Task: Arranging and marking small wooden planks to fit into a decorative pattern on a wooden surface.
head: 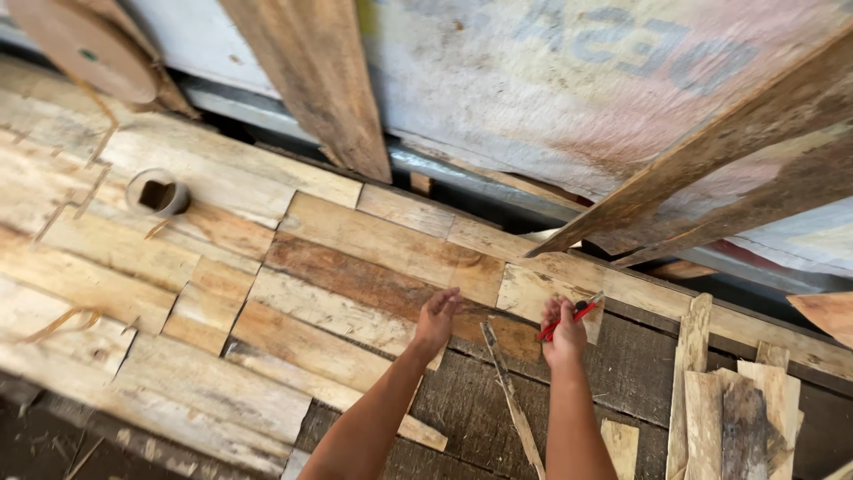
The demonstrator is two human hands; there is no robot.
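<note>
My left hand (436,322) lies flat, fingers together, on a brown wooden plank (373,283) in a patchwork of boards. My right hand (565,334) is closed around a red pencil (569,318), whose tip rests on a pale short board (531,292) just right of the brown plank. A thin splintered wood strip (508,391) lies between my two forearms on a dark board.
A grey tape roll (158,195) sits on the boards at the left. Long weathered planks (313,80) lean against a faded printed sheet at the back. Several short offcuts (733,413) are stacked at the lower right. A round wooden disc (84,46) is at top left.
</note>
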